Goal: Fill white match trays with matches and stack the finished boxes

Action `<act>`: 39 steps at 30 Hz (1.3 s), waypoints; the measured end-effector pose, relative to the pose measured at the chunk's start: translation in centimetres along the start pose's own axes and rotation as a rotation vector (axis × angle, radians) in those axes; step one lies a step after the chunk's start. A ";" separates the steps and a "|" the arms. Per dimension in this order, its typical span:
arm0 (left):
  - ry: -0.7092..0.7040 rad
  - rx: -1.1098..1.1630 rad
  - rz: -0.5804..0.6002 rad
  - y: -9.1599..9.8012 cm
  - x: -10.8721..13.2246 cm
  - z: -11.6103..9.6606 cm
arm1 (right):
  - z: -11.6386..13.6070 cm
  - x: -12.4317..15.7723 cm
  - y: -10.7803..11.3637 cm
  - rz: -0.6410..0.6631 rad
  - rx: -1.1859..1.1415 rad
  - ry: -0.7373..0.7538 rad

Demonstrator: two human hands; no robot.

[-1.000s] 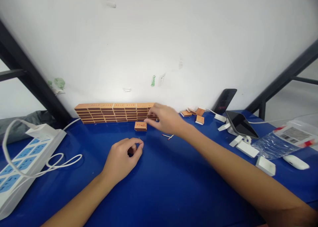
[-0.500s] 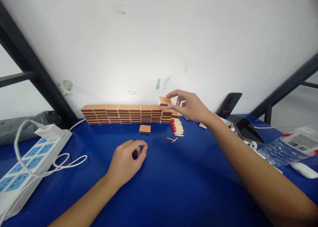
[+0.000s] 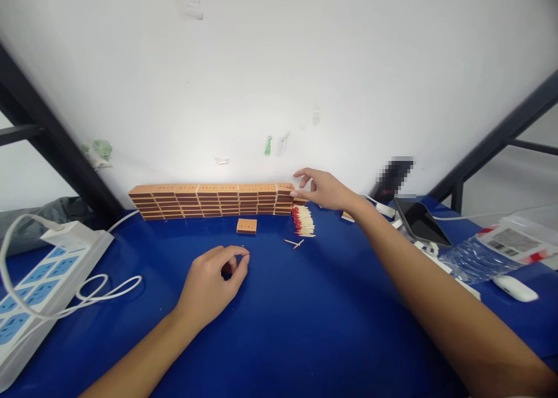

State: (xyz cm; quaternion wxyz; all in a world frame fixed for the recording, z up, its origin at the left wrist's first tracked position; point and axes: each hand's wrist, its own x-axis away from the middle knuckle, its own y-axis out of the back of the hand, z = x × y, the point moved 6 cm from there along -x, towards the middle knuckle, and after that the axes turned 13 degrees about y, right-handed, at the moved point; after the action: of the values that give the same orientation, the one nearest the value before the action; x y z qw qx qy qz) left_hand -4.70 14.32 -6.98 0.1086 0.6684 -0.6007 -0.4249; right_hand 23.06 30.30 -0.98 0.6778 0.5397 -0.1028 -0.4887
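Observation:
A long stacked wall of orange-brown matchboxes (image 3: 209,201) runs along the back of the blue table. At its right end my right hand (image 3: 325,190) has thumb and forefinger apart, with the thumb close against the top matchbox (image 3: 285,187), which lies on the stack. My left hand (image 3: 213,282) rests on the table, its thumb and forefinger tips together, with nothing visible between them. One single matchbox (image 3: 247,226) lies in front of the wall, beyond the left fingertips. Beside the wall's right end is a pile of red-tipped matches (image 3: 304,221), with two loose matches (image 3: 299,244) nearer me.
On the left stands a white power strip (image 3: 52,282) with a looped white cable (image 3: 108,293). To the right are a phone (image 3: 421,221), a clear plastic package (image 3: 483,253) and a white rounded case (image 3: 515,288). A white wall (image 3: 244,67) rises behind the matchboxes.
My right hand has lowered the matchbox it held onto the right end of the stack, and its fingers have parted. The view has shifted slightly; my left hand keeps its pose.

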 end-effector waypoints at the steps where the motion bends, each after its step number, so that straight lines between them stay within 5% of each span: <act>1: 0.000 -0.002 -0.001 0.0 0.0 0.0 | -0.1 0.1 0.0 0.007 0.015 -0.016; 14: 0.010 0.007 0.025 -0.2 0.0 0.1 | 2.1 -0.4 -2.5 0.054 0.150 0.020; 39: -0.009 0.021 0.008 -0.1 -0.1 0.0 | 0.9 0.4 -3.2 0.193 0.019 -0.060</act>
State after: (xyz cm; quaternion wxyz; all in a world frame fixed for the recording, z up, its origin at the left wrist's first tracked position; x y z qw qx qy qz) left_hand -4.58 14.44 -7.01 0.1006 0.6652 -0.6082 -0.4213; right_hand 20.91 29.58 -3.41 0.7131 0.5190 -0.1793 -0.4359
